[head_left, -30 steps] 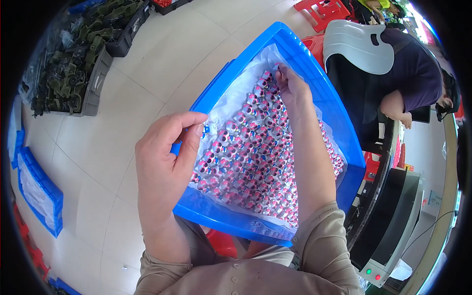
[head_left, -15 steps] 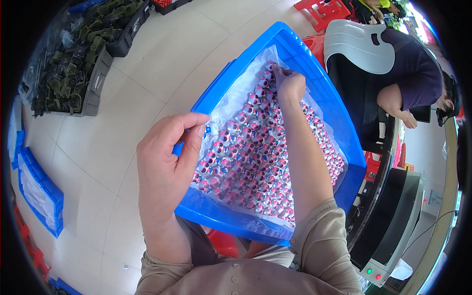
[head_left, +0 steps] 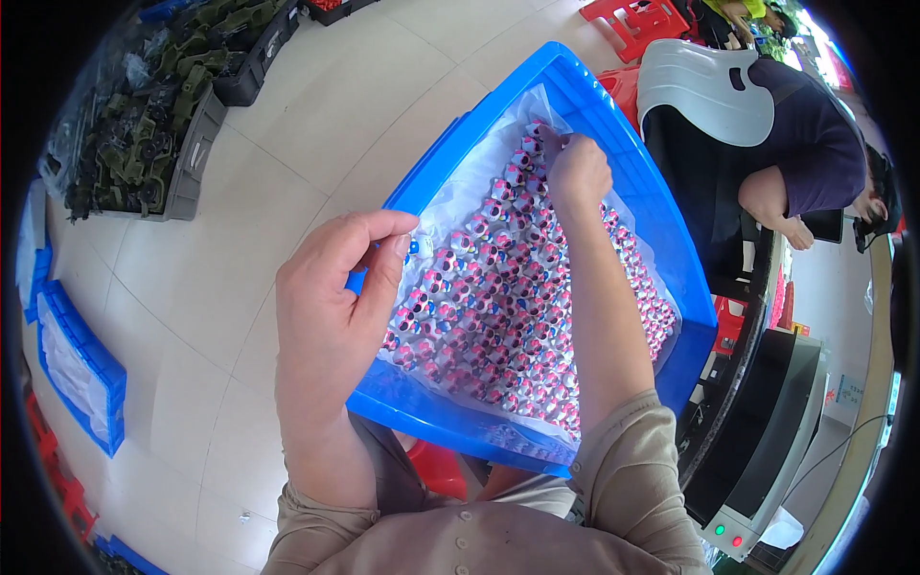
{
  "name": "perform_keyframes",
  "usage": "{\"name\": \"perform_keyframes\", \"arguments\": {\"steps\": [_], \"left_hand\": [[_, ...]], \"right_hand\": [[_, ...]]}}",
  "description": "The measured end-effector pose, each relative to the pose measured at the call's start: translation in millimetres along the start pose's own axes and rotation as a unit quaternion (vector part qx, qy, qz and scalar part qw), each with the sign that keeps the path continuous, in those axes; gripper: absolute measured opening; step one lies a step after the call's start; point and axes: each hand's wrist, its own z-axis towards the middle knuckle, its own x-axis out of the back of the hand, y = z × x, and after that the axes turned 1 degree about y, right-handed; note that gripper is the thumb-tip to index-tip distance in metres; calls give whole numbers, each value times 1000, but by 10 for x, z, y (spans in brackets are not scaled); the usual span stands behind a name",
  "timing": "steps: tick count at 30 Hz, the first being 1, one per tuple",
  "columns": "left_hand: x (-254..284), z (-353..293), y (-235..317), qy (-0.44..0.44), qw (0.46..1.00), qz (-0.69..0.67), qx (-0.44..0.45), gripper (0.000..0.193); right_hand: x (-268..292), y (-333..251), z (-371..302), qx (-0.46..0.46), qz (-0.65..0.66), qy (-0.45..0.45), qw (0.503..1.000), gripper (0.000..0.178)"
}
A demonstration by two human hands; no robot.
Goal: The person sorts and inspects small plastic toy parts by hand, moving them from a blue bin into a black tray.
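Observation:
A blue plastic crate (head_left: 695, 287) lined with thin white sheeting (head_left: 465, 187) stands before me. Rows of small figurines (head_left: 517, 307), white with pink and black, fill much of it. My left hand (head_left: 335, 287) is over the crate's left rim, thumb and forefinger pinching a small white-and-blue figurine (head_left: 414, 247). At the far end, my right hand (head_left: 580, 172) reaches in with its fingers bent down and drawn together beside the last figurines of the rows. What its fingertips hold, if anything, is hidden.
A seated person (head_left: 810, 134) works at right behind a white chair back (head_left: 704, 91). Nearer stands a machine with green and red buttons (head_left: 757, 460). Grey crates of dark green parts (head_left: 144, 144) stand at far left, with another blue crate (head_left: 81, 374) below them.
My right hand has shifted slightly right, its fingers lower and further hidden. The left hand keeps its pinch on the small figurine, a little further right in view.

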Motion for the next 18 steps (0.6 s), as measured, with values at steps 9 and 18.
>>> {"name": "perform_keyframes", "arguments": {"steps": [9, 18], "left_hand": [[12, 8, -7, -5, 1000, -17, -8, 9], [22, 1, -6, -12, 1000, -15, -3, 9]], "right_hand": [[165, -333, -1079, 372, 114, -171, 905, 27], [101, -526, -1311, 298, 154, -220, 916, 29]]}}
